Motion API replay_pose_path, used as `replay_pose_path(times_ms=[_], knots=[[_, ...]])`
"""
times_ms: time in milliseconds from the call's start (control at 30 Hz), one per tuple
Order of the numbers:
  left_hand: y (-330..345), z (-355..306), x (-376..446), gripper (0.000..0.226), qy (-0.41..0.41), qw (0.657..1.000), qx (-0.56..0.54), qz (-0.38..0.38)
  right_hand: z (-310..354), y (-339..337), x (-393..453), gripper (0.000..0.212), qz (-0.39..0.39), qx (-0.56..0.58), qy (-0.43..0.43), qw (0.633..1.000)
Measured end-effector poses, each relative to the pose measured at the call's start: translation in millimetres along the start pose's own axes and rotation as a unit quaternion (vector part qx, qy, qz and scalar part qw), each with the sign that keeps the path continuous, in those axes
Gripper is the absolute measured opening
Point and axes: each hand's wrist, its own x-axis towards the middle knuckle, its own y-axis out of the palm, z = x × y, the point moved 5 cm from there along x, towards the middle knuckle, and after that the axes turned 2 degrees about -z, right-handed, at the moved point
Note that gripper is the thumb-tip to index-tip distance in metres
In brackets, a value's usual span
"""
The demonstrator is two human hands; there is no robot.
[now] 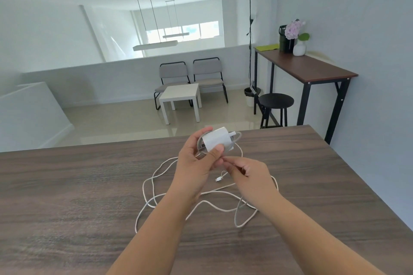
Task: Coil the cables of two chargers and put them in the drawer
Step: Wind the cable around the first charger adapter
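Observation:
My left hand [197,163] grips a white charger block [215,140] above the dark wooden table [67,196], thumb across its front. A turn of white cable loops around the block. My right hand [248,174] sits just below and to the right, pinching the cable close to the block. The rest of the white cable [154,194] lies in loose tangled loops on the table under my forearms, with a small plug end [218,178] showing between my hands. No second charger or drawer is in view.
The table's far edge runs just beyond my hands, its right edge near the blue wall. Beyond stand a black stool [276,100], a tall side table [306,67] with a vase, a low white table [181,96] and two grey chairs.

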Motion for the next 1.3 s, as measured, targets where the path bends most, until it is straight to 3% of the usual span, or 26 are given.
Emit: replay_pose_path(times_ms=[100, 233, 333, 467, 600, 733, 867, 1000, 1133, 1300], knots=[[-11, -3, 6, 0.043, 0.060, 0.988, 0.141, -0.014, 2, -2, -1, 0.012, 0.026, -0.089, -0.027, 0.995], [-21, -4, 10, 0.047, 0.156, 0.924, 0.347, -0.017, 21, -12, 1, 0.015, 0.111, -0.166, -0.064, 0.978], [-22, -3, 10, 0.049, 0.177, 0.899, 0.399, 0.019, 39, -24, 10, 0.016, 0.168, -0.216, -0.082, 0.958], [-21, -3, 6, 0.049, 0.143, 0.892, 0.409, 0.126, 51, -42, 33, 0.013, 0.186, -0.191, -0.085, 0.960], [-19, -6, -3, 0.044, 0.045, 0.939, 0.272, 0.206, 51, -46, 54, 0.011, 0.182, -0.073, -0.066, 0.978], [-14, -11, -9, 0.041, 0.027, 0.956, 0.173, 0.234, 49, -36, 57, 0.015, 0.171, 0.088, -0.038, 0.981], [-14, -13, -4, 0.039, 0.027, 0.985, 0.022, 0.170, 25, -7, 52, 0.017, 0.165, 0.247, 0.072, 0.952], [-25, -23, 11, 0.036, 0.052, 0.995, -0.084, 0.028, 15, 15, 32, 0.023, 0.145, 0.173, 0.083, 0.971], [-41, -36, 19, 0.035, 0.125, 0.987, 0.059, -0.080, 26, 25, 12, 0.025, 0.171, 0.008, -0.013, 0.985], [-48, -27, 16, 0.040, 0.138, 0.965, 0.212, -0.068, 55, 0, 16, 0.019, 0.165, -0.095, -0.076, 0.979]])
